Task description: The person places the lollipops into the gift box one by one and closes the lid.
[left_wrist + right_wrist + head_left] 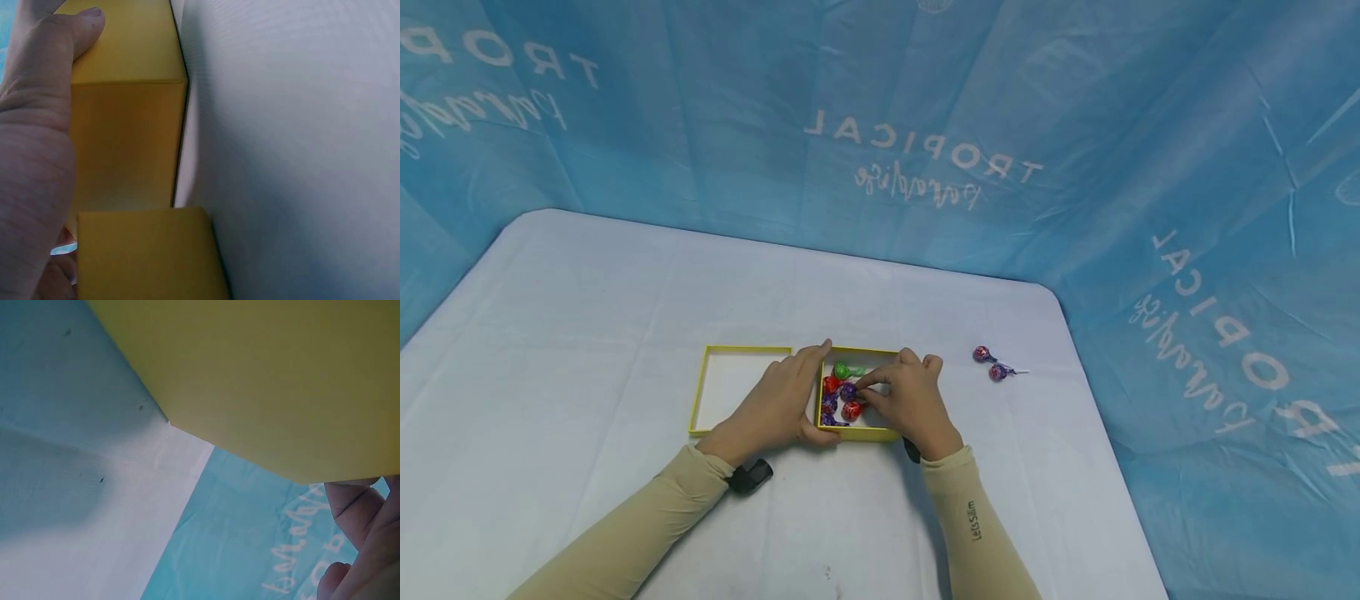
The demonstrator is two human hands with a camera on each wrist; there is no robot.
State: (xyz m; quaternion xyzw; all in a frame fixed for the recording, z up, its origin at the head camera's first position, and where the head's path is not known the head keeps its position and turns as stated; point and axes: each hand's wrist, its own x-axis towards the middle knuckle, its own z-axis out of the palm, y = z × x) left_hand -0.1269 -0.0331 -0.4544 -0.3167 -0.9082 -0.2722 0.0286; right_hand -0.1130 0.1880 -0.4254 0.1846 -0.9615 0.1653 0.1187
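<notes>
A yellow-rimmed box (865, 434) with a white inside stands on the table, with several wrapped lollipops in its left half. Among them are a green lollipop (841, 370) and a red lollipop (851, 411). My left hand (775, 404) grips the box's left end, its thumb (87, 30) against the near yellow wall and its fingers towards the far corner. Reaching in over the right end, my right hand (913, 400) pinches a purple lollipop (847, 392) among the others; its stick is hidden by the fingers. In the right wrist view, the box wall (269, 381) hides the fingertips.
To the left of the box lies its shallow yellow lid (698, 392), inside up, partly behind the left hand. Two more lollipops (982, 354) lie on the white-covered table (820, 533) to the right. Blue printed curtains (737, 125) hang behind and beside the table.
</notes>
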